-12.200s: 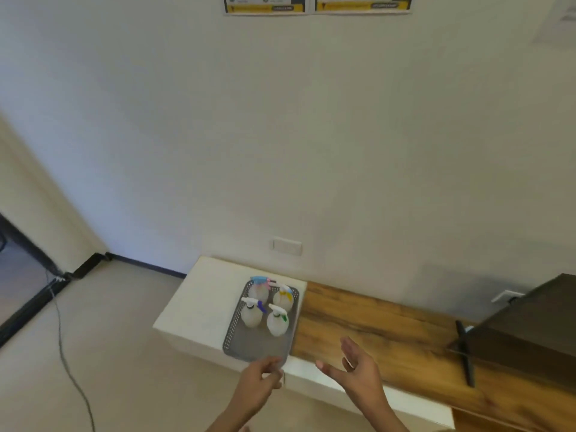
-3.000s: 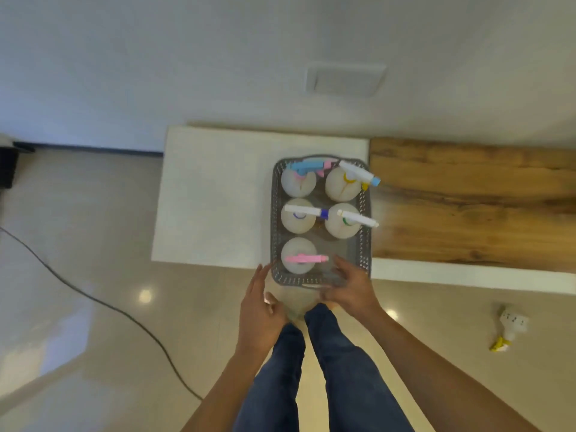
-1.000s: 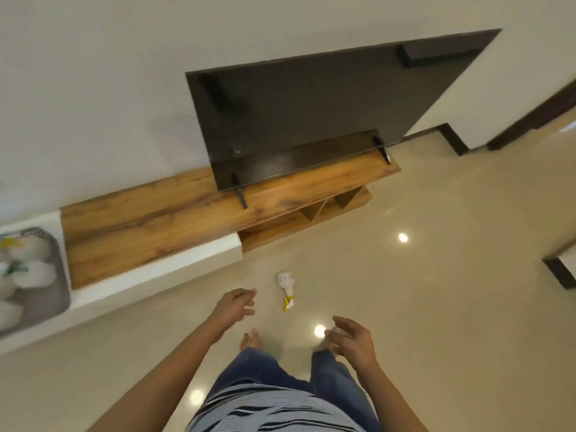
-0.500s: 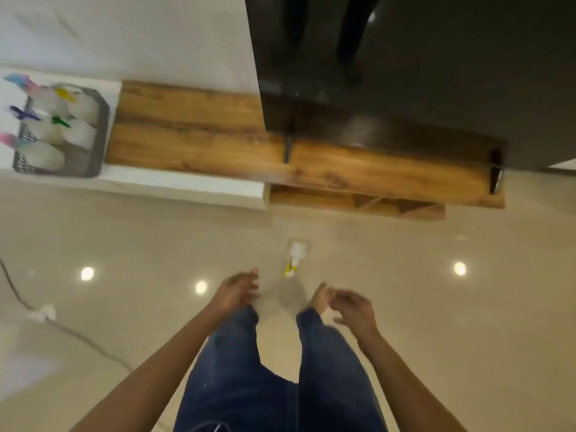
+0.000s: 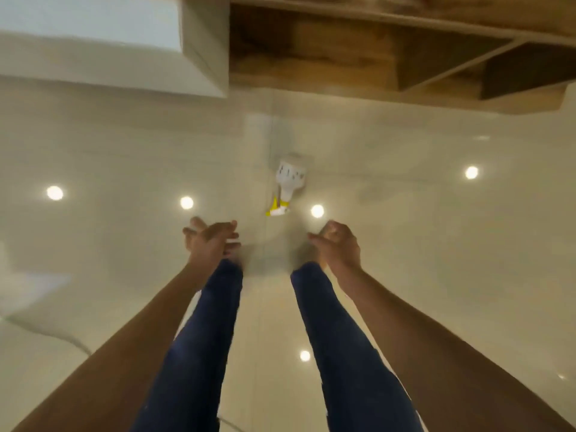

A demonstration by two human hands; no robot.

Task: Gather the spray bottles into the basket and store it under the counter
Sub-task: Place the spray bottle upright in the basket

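On floor: bottle (image 5: pixel 288 182), markings unreadable

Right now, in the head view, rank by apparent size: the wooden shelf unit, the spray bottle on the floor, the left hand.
1. wooden shelf unit, largest, though cropped.
2. left hand, nearer the camera, so unsure.
3. spray bottle, looks about alike.

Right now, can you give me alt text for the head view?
A spray bottle with a yellow trigger lies on its side on the glossy floor, just beyond the empty left hand and right hand. Open wooden shelves run beyond it.
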